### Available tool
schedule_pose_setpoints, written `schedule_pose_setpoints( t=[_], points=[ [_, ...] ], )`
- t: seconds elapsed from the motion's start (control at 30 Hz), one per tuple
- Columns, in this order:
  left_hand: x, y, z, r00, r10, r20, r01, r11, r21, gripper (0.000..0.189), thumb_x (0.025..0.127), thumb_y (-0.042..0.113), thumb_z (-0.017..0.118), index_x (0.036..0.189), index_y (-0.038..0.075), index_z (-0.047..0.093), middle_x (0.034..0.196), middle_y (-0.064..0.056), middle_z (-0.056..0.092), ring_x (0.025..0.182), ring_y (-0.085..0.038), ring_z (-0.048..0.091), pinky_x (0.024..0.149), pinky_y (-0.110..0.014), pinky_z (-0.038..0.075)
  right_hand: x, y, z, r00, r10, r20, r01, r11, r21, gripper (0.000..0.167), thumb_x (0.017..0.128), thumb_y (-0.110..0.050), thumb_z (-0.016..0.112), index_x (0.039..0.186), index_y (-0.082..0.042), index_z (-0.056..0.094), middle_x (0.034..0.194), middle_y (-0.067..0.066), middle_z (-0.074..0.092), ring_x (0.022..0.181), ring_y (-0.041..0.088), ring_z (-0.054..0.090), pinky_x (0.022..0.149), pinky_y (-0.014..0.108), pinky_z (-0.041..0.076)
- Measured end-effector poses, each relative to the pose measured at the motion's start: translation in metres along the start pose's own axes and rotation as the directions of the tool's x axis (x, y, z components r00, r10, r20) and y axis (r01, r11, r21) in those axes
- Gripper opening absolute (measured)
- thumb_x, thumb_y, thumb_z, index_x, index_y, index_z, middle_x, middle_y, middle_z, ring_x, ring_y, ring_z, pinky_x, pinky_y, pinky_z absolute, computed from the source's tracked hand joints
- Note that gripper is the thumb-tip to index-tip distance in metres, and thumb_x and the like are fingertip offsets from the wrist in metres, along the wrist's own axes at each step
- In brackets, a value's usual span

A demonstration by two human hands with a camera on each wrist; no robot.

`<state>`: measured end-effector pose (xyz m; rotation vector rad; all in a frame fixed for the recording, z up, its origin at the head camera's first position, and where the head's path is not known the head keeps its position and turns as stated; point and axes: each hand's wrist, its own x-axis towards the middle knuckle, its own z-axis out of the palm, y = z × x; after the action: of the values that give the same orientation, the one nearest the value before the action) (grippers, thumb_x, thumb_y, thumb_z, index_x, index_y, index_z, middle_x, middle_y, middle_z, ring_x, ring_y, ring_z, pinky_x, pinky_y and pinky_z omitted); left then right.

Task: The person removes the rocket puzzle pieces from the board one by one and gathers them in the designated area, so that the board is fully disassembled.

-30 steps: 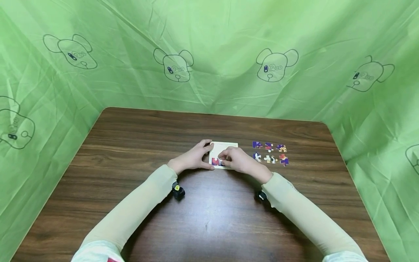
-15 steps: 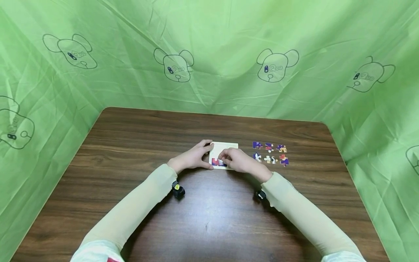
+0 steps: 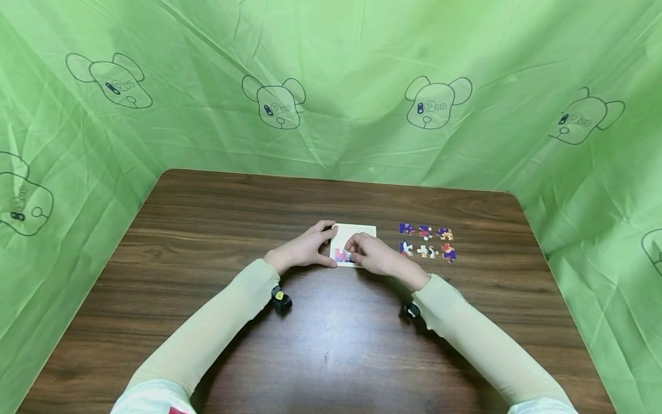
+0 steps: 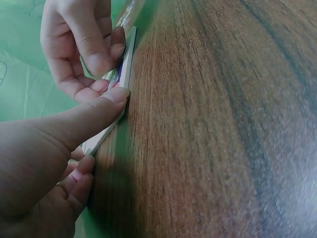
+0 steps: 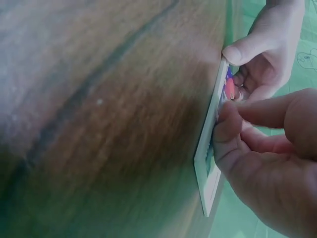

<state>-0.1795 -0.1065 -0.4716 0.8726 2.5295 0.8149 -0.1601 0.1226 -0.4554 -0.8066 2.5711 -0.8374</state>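
Note:
A small white-rimmed puzzle tray (image 3: 362, 227) lies on the table in front of the person, with red and purple jigsaw pieces (image 3: 339, 255) along its near edge. The left hand (image 3: 305, 247) grips the tray from the left, its thumb (image 4: 111, 96) on the near rim and its fingers at the left side. Over the tray's near part, the right hand (image 3: 380, 254) pinches a jigsaw piece between thumb and curled fingers. That piece sits low in the tray, mostly covered by the fingertips (image 5: 228, 126) in the right wrist view.
To the right of the tray, several loose jigsaw pieces (image 3: 425, 230) lie in two rows on the brown wooden table (image 3: 233, 201). A green cloth (image 3: 351, 132) with printed bear heads hangs along the back and sides. Both wrists wear small black cameras (image 3: 281, 303).
Both hands stay nearly in place, the right fingers shifting only slightly over the tray's near row. The jigsaw pieces in the tray look paler now.

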Motion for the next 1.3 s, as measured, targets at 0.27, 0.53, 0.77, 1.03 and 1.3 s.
schedule_pose_setpoints(
  t=[0.27, 0.53, 0.77, 1.03, 1.3],
  points=[
    [0.002, -0.003, 0.002, 1.000, 0.004, 0.000, -0.004, 1.000, -0.019, 0.098, 0.087, 0.028, 0.086, 0.158, -0.010, 0.030, 0.165, -0.028, 0.025, 0.152, -0.042, 0.028, 0.122, -0.052, 0.028, -0.001, 0.000, 0.006, 0.998, 0.010, -0.054, -0.009, 1.000, 0.029, 0.017, 0.094, -0.005, 0.072, 0.109, -0.001, 0.063, 0.102, 0.009, 0.064, 0.094, 0.022, 0.062, 0.090, 0.040, 0.053],
    [0.000, -0.001, 0.001, 1.000, -0.013, 0.013, 0.013, 1.000, 0.001, 0.098, 0.088, 0.031, 0.086, 0.160, -0.007, 0.030, 0.166, -0.025, 0.024, 0.153, -0.040, 0.028, 0.124, -0.047, 0.027, 0.000, 0.004, 0.008, 0.996, 0.047, -0.075, -0.040, 0.995, 0.096, 0.014, 0.097, -0.011, 0.073, 0.105, -0.006, 0.062, 0.096, 0.004, 0.066, 0.086, 0.016, 0.061, 0.082, 0.036, 0.052],
    [0.002, 0.001, 0.001, 1.000, -0.022, 0.018, 0.022, 1.000, -0.003, 0.098, 0.088, 0.031, 0.086, 0.160, -0.006, 0.030, 0.167, -0.024, 0.024, 0.153, -0.039, 0.027, 0.124, -0.047, 0.027, 0.000, 0.003, 0.007, 0.996, 0.055, -0.074, -0.041, 0.984, 0.172, 0.013, 0.097, -0.011, 0.073, 0.098, -0.009, 0.061, 0.088, 0.001, 0.066, 0.079, 0.012, 0.060, 0.077, 0.032, 0.050],
    [0.001, 0.002, 0.000, 0.999, -0.029, 0.021, 0.029, 1.000, 0.002, 0.099, 0.089, 0.032, 0.085, 0.160, -0.006, 0.029, 0.167, -0.024, 0.022, 0.154, -0.039, 0.025, 0.124, -0.046, 0.026, -0.004, 0.005, 0.000, 0.991, 0.040, -0.127, -0.008, 0.969, 0.248, 0.010, 0.097, -0.009, 0.072, 0.099, -0.009, 0.062, 0.086, 0.002, 0.064, 0.073, 0.011, 0.059, 0.068, 0.026, 0.050],
    [0.001, 0.000, 0.000, 1.000, -0.014, 0.019, 0.013, 1.000, 0.007, 0.099, 0.088, 0.032, 0.085, 0.160, -0.006, 0.029, 0.167, -0.025, 0.022, 0.154, -0.040, 0.025, 0.124, -0.047, 0.025, -0.021, 0.013, -0.014, 0.981, 0.103, -0.163, -0.050, 0.952, 0.302, 0.012, 0.096, -0.011, 0.074, 0.101, -0.008, 0.063, 0.087, 0.004, 0.065, 0.070, 0.017, 0.061, 0.061, 0.025, 0.050]
  ],
)
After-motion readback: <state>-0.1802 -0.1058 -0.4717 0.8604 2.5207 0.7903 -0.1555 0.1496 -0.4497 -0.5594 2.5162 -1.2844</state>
